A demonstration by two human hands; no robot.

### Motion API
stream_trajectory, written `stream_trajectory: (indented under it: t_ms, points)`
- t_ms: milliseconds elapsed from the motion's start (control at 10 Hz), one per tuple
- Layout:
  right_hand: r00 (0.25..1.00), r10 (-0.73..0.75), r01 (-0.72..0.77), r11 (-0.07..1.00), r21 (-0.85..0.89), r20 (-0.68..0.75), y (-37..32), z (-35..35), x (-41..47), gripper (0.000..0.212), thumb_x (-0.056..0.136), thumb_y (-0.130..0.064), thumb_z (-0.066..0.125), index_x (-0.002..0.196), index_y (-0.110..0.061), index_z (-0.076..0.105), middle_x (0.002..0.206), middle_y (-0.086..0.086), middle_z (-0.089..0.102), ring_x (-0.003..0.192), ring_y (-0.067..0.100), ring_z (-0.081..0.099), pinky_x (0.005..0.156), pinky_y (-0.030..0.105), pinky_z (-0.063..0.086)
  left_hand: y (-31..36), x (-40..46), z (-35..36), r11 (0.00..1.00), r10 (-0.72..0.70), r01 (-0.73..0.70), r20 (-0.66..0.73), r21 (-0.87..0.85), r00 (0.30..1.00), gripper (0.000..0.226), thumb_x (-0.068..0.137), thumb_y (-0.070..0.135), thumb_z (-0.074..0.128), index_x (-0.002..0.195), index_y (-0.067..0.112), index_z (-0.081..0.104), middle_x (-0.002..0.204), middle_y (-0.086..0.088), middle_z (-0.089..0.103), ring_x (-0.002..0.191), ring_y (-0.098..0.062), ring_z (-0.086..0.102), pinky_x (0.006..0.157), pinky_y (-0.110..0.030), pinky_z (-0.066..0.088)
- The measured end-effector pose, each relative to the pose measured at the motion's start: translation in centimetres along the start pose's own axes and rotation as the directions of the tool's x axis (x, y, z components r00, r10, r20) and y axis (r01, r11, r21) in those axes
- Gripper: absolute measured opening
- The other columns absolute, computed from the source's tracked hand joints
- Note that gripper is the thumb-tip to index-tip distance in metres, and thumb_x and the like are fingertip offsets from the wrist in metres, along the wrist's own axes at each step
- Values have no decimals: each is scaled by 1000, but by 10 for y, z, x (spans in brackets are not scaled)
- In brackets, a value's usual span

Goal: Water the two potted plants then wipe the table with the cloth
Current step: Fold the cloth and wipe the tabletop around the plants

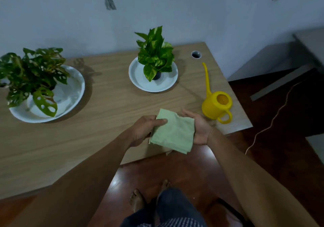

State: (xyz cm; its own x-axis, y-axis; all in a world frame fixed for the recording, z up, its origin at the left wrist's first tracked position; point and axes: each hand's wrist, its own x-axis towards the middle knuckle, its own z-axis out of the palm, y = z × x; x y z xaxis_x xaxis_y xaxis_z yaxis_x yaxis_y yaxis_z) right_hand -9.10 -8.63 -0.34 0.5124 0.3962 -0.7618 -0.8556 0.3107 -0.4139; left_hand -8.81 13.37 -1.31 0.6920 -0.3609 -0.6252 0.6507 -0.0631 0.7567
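Note:
A folded pale green cloth (pixel 173 132) is held between both hands just above the table's near edge. My left hand (pixel 144 130) pinches its left side with the thumb on top. My right hand (pixel 201 128) lies palm-up under its right side. A holey-leaved plant (pixel 29 75) stands in a white dish (pixel 73 93) at the left. A variegated plant (pixel 155 54) in a dark pot stands in a white dish (pixel 166 84) near the middle back. The yellow watering can (pixel 216 105) rests upright on the table just right of my right hand, spout pointing away.
The wooden table (pixel 108 107) ends at the right just past the watering can. A round cable hole (pixel 196 54) sits at the back right corner. A wall stands behind the table. A cord (pixel 273 121) trails over the dark floor at the right.

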Motion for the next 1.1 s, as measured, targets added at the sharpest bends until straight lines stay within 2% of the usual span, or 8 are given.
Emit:
stream_trajectory:
  t_ms: [100,200,300,400,600,700,900,1100]
  points:
    - [998,-64,64,991,118,-5,0,-16,-5,83,96,-73,38,141,-8,62,131,18,68,123,34,63,115,49,39,-2,14,16,998,40,-37,-62,48,997,35,93,32,70,117,6,72,113,-15,77,112,-41,70,100,-54,53]
    - [988,-122,127,991,45,-93,1,-34,-3,50,103,-40,46,139,-9,62,126,14,71,110,29,71,97,45,56,-4,26,28,997,66,-60,-161,45,985,29,97,30,67,117,9,71,112,-15,77,102,-34,74,90,-47,59]
    - [927,-224,157,960,-233,-301,1,-56,12,29,98,-5,54,126,-6,63,116,16,72,96,27,72,73,38,62,-10,41,38,998,29,-14,-248,61,968,25,99,33,63,116,15,68,111,-10,77,89,-23,73,75,-40,60]
    - [822,-426,194,834,-517,-378,-9,-68,31,21,93,3,60,109,-5,70,109,16,75,103,36,72,82,45,59,-19,56,47,998,-50,59,-322,17,945,9,102,25,57,105,21,64,103,-6,73,84,-22,70,76,-43,60]
    - [697,-646,158,562,-812,-311,-25,-84,61,27,83,8,65,108,3,73,101,21,76,88,26,68,76,35,51,-31,81,60,995,-3,51,-485,85,875,7,98,13,62,95,18,66,101,-12,74,81,-27,70,67,-41,60]
    - [657,-683,91,493,-865,-320,-25,-90,68,30,84,1,71,114,0,71,102,19,76,94,31,69,80,36,51,-36,90,60,980,27,87,-554,180,832,10,89,23,72,98,20,69,98,-12,76,87,-33,73,74,-51,62]
    - [608,-740,34,387,-921,-288,-19,-87,70,29,90,-10,71,119,-8,68,107,14,76,103,35,69,80,39,53,-34,96,61,961,46,130,-607,243,793,31,82,25,79,111,16,71,102,-9,76,94,-30,73,80,-48,61]
    - [561,-813,-86,128,-988,-154,-17,-76,68,33,89,-15,65,121,-7,63,120,19,64,111,41,60,81,43,49,-26,85,58,845,101,283,-654,454,749,38,80,50,75,105,24,62,104,-4,73,101,-30,68,82,-35,52]
